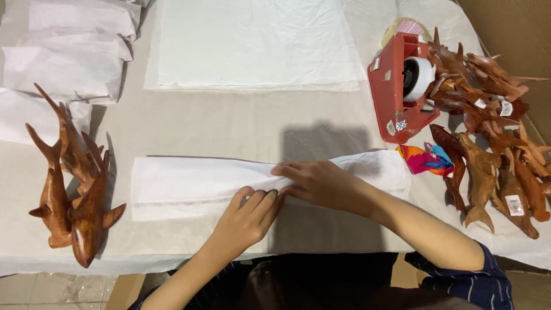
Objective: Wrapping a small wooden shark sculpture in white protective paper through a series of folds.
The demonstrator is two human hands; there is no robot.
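A long white paper wrap (189, 185) lies across the table in front of me, folded into a flat strip. My left hand (247, 217) presses its fingers on the strip's near edge at the middle. My right hand (321, 183) lies flat on top of the strip just to the right, fingers pointing left. Both hands touch the paper and each other. What is inside the wrap is hidden.
Two brown wooden sharks (74, 189) lie at the left. A red tape dispenser (402, 86) stands at the right beside a pile of wooden sharks (493, 138) and a colourful small item (426, 159). White paper sheets (252, 46) lie at the back, wrapped parcels (69, 51) at the back left.
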